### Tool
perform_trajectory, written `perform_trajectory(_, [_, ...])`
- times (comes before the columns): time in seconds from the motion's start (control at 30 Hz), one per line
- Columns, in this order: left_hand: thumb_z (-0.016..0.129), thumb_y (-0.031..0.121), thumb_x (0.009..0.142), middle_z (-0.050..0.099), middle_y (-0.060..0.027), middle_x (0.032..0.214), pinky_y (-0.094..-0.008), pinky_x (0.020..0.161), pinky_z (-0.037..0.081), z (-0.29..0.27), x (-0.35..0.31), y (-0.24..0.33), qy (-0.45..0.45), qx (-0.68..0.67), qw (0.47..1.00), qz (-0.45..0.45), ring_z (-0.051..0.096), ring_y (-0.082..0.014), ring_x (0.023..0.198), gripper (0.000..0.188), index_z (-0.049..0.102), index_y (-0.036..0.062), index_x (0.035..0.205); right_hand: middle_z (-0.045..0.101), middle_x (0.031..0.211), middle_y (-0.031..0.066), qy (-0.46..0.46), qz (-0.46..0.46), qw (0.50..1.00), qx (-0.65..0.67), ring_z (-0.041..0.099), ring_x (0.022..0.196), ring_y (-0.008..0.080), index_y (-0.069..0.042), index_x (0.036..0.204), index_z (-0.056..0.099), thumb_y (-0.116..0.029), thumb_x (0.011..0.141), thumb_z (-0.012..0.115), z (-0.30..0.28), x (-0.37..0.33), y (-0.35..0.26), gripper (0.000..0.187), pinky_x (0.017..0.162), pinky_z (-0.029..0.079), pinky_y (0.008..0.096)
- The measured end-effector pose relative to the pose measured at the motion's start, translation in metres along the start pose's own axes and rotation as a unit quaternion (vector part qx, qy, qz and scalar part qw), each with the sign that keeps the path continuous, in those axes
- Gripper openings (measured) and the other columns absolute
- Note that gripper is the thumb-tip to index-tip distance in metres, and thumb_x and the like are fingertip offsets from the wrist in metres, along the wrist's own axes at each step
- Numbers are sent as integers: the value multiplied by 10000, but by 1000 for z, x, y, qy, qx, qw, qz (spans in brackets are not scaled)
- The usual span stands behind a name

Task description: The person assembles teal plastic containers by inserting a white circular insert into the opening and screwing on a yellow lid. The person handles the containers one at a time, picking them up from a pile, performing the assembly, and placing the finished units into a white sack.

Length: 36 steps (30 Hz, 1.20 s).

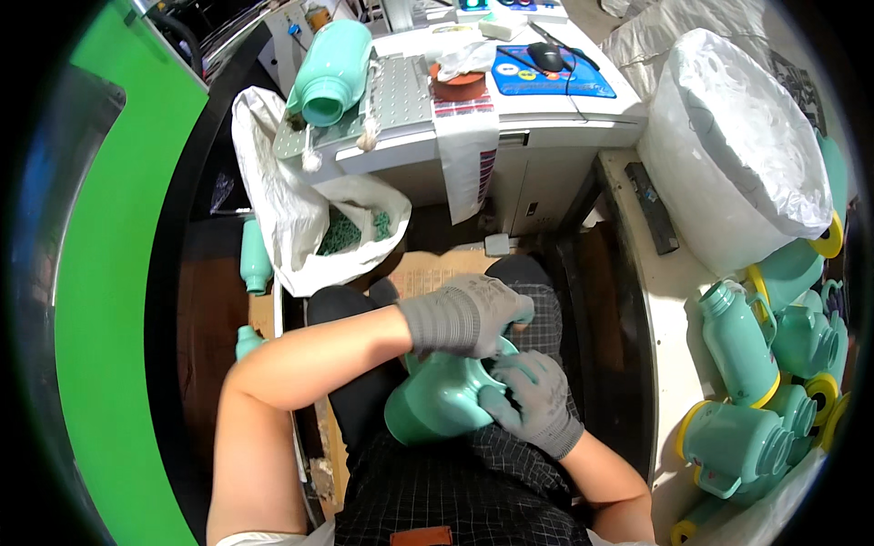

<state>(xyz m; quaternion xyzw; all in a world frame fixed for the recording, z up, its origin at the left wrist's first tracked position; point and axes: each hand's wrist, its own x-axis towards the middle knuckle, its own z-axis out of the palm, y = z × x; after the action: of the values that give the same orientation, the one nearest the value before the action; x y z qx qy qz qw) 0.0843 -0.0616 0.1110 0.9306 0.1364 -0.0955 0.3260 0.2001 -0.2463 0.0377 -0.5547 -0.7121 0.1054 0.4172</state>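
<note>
On my lap lies a mint-green plastic thermos shell (434, 402), tilted with its narrower end to the right. My right hand (537, 400), in a grey glove, grips that shell by its narrower end, fingers curled at the rim. Above it, my left hand (469, 314), gloved too, crosses over the upper part of the shell with its fingers closed together. Whatever sits in those fingers is too small or hidden to make out. Part of the shell's rim and handle is covered by both gloves.
A white sack (350, 259) with green scraps stands ahead to the left. On the desk lie another green shell (332, 73), a red tape roll (458, 85) and a mouse (546, 56). At right, a bench (669, 337) bears several green thermoses (739, 341) and a large plastic-lined bag (728, 155).
</note>
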Motion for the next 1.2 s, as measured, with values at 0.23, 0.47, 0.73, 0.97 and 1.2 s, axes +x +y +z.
perform_trajectory(0.23, [910,268,790,540,-224,1326,-374,996,542,37,104,-198,467,-337,772,-268,633,-269,1098,760,429,-23,1300,729,1036,138,26,31,999,18,722,803,287,-34,1084,712,-345,806,824,-17,-15,11,432,655,563,366])
perform_trajectory(0.47, [798,143,889,707,-129,1202,-346,1003,511,1,120,-229,378,-530,750,-117,658,-236,1153,511,601,-61,1314,699,1219,170,173,181,962,108,699,1049,257,17,1238,670,-215,876,788,-55,37,64,446,903,559,352])
perform_trajectory(0.73, [712,53,888,707,-78,1114,-282,905,542,-9,76,-154,371,-543,744,-118,668,-139,991,438,606,-37,1304,689,1162,181,56,304,830,465,695,904,176,62,1379,550,-130,932,733,-15,215,165,520,742,574,304])
perform_trajectory(0.97, [858,339,759,515,-173,1365,-523,1136,350,-31,69,-139,583,124,792,-136,466,-379,1294,703,566,96,1351,711,940,110,-4,348,769,536,685,745,160,41,1165,642,-6,927,654,19,232,189,244,713,596,309])
perform_trajectory(1.2, [781,328,746,665,-4,1050,-573,1158,337,-60,100,-145,536,295,790,-38,576,-287,1120,262,738,180,958,722,989,70,49,341,766,543,680,830,123,46,1198,678,-14,914,702,32,232,190,291,725,572,266])
